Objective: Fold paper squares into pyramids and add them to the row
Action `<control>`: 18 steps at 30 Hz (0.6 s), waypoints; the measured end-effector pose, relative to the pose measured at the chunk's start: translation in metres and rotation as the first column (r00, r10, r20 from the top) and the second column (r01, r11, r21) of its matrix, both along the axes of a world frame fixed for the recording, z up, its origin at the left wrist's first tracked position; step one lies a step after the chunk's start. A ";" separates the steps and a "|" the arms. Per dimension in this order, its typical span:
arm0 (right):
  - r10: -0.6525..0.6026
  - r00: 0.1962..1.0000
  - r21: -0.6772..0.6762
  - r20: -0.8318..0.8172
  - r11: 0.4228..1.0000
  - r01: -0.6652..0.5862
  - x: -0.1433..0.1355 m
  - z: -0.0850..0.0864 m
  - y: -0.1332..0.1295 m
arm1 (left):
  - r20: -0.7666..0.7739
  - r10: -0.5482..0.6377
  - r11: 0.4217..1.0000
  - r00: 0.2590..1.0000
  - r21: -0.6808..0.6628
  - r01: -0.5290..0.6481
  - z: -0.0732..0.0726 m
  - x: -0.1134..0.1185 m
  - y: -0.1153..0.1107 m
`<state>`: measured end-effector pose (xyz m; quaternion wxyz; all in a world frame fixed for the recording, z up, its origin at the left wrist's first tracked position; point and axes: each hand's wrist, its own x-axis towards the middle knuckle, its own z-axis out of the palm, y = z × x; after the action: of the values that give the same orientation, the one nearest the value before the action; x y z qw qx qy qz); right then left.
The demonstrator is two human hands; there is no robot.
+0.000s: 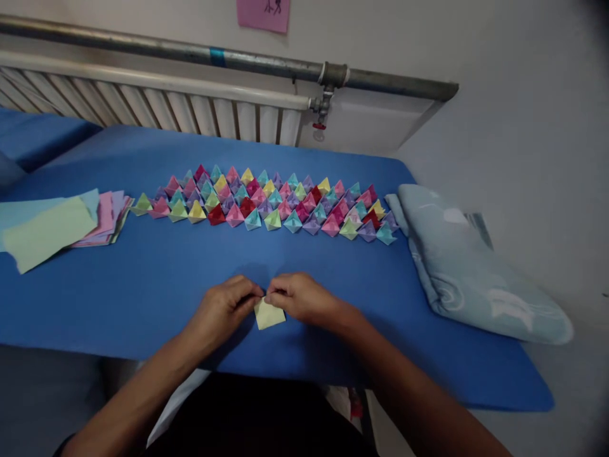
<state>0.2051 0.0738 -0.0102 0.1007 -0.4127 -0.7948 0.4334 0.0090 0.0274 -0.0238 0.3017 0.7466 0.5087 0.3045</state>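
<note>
A small pale yellow paper square (270, 315) is between my two hands, near the front of the blue surface. My left hand (228, 304) pinches its upper left edge with thumb and index finger. At the top edge, my right hand (297, 296) is closed on the same paper, its fingertips almost touching those of my left. The fingertips hide part of the paper's upper edge. Beyond my hands, several folded paper boats (252, 219) in many colours stand in close rows.
Loose coloured sheets (50, 228) lie at the left on the blue surface (157, 279). A folded light blue blanket (469, 266) rests at the right. Behind are a white radiator (181, 114) and a metal pipe (271, 63) with a red-handled valve (320, 125).
</note>
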 end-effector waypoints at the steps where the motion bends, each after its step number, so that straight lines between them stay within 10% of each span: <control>1: 0.028 0.999 0.046 0.023 0.999 -0.029 -0.001 0.002 0.001 | -0.001 -0.035 0.999 0.999 0.022 0.035 -0.003 0.002 0.001; 8: 0.075 0.990 0.233 0.120 0.967 -0.101 -0.002 0.001 0.003 | -0.102 -0.090 0.992 0.991 0.074 0.098 -0.009 0.005 0.003; 14: -0.206 0.972 0.298 -0.116 0.926 0.232 0.020 -0.002 -0.013 | -0.174 -0.085 0.986 0.981 0.125 0.108 -0.012 0.007 0.001; 18: -0.128 0.982 0.364 -0.140 0.916 0.172 0.028 -0.009 -0.039 | -0.231 -0.088 0.968 0.969 0.210 0.138 -0.019 0.008 0.000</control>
<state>0.2332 0.0347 -0.0187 0.2552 -0.4205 -0.8218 0.2876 0.0167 0.0275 -0.0425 0.1741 0.8329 0.4576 0.2579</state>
